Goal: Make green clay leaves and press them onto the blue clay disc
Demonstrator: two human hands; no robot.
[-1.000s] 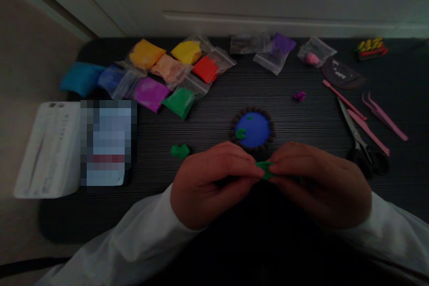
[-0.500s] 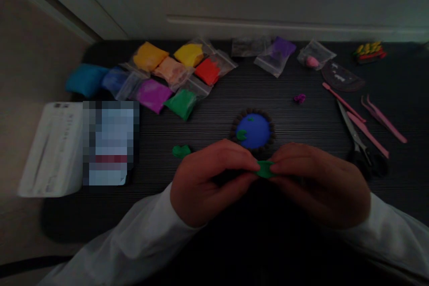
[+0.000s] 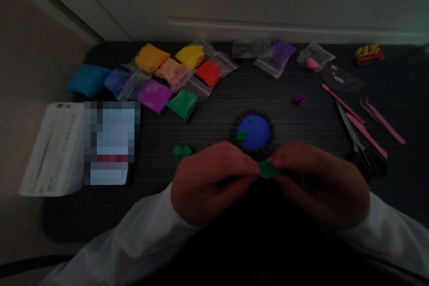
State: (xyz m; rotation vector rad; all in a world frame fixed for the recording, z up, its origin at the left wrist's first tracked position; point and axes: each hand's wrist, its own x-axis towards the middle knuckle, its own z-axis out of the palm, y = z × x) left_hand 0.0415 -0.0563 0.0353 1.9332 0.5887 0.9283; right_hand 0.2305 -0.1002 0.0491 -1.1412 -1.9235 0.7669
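Observation:
Both of my hands meet low in the middle of the dark table. My left hand (image 3: 209, 183) and my right hand (image 3: 321, 183) pinch a small flat piece of green clay (image 3: 267, 170) between their fingertips. Just beyond it lies a round blue clay disc (image 3: 254, 131) ringed with dark beads, bearing two small green bits. A loose lump of green clay (image 3: 182, 150) rests left of my left hand.
Bags of coloured clay (image 3: 174, 76) lie at the back left, with more bags (image 3: 278, 53) further right. A purple crumb (image 3: 299, 98) sits mid-table. Scissors (image 3: 358, 143) and pink tools (image 3: 378, 118) lie at the right. A white box (image 3: 53, 147) stands at the left edge.
The green piece now shows flatter and more of it is visible between my fingertips. My hands have stayed in nearly the same place.

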